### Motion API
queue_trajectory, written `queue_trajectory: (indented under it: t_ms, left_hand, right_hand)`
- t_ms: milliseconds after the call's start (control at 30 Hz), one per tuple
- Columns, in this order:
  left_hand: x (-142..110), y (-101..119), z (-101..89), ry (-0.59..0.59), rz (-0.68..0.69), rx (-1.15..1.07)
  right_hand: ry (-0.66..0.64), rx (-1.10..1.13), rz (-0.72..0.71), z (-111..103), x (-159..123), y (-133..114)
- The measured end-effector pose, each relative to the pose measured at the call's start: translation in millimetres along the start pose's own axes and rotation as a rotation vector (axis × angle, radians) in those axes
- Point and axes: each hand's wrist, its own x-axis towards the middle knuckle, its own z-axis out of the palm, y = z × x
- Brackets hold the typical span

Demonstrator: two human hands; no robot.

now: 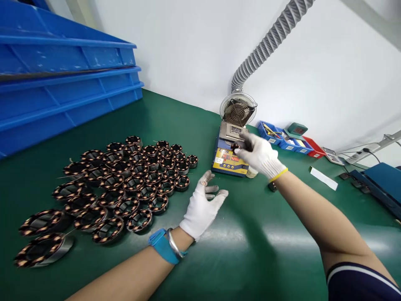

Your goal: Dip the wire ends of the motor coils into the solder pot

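My right hand (pixel 261 154), in a white glove with dark fingertips, is raised before the blue and yellow solder pot (pixel 230 167) with its red digital display. Its fingers pinch a small dark wire-wound stator (pixel 234 146), mostly hidden by the glove. My left hand (pixel 203 205), also gloved, hovers over the green table with its fingers apart and nothing in them. Left of it stand many ring-shaped stators (pixel 139 220) with copper windings, grouped close together. Another small dark part (pixel 272 187) shows below my right wrist, partly covered.
Stacked blue crates (pixel 72 100) stand at the back left. Behind the pot, a round fan (pixel 237 112) joins a grey flexible duct (pixel 272 39). Blue bins (pixel 290 145), a red bin (pixel 315 148) and a white strip (pixel 323 178) lie to the right, near a blue box (pixel 380 182).
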Motion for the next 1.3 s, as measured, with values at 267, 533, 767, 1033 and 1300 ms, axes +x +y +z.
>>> queue_trajectory:
  t_ms: [267,533,767,1033,1300]
  left_hand:
    - [-0.6,1.4,1.0,-0.056,-0.043,0.12]
    - [-0.4,-2.2,1.7,-0.065,-0.016,0.2]
    - [-0.6,-1.7,0.4,-0.082,-0.011,0.229]
    - [-1.1,1.3,-0.2,-0.095,-0.042,0.235]
    - [-0.9,-2.2,0.7,-0.102,-0.028,0.27]
  right_hand:
    - [0.122,-0.805,-0.225,-29.1,91.5,9.9]
    - [0.027,-0.904,-0.304,-6.8,113.6,16.0]
    - [-0.006,-0.94,-0.318,-2.4,114.9,12.1]
    - [0.223,-0.607,-0.083,-26.4,113.2,30.1]
    - [0.158,-0.213,0.016,-34.3,101.2,47.8]
